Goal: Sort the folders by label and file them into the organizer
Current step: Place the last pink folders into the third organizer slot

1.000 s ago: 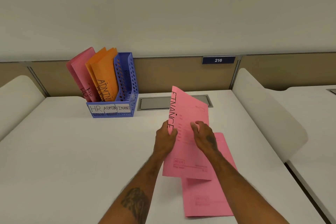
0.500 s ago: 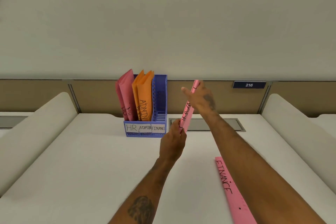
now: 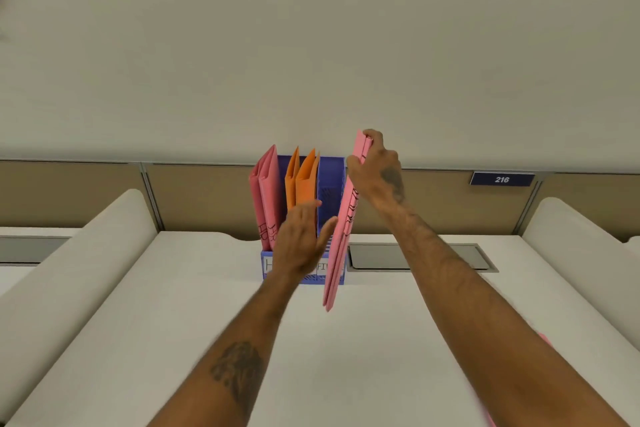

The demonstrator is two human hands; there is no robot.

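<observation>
My right grip (image 3: 377,177) is pinching the top end of the pink folder (image 3: 341,239), fingers curled round it. It's hanging nearly upright just in front of the blue organizer (image 3: 330,184), at its right slot, not in yet. My left grip (image 3: 301,243) is hovering flat and open in front of the organizer, holding nothing. Pink HR folders (image 3: 266,194) are sitting in its left slot, orange folders (image 3: 304,180) in the middle one.

"216" on plaque (image 3: 501,179), "HR" on folder (image 3: 271,191)
</observation>
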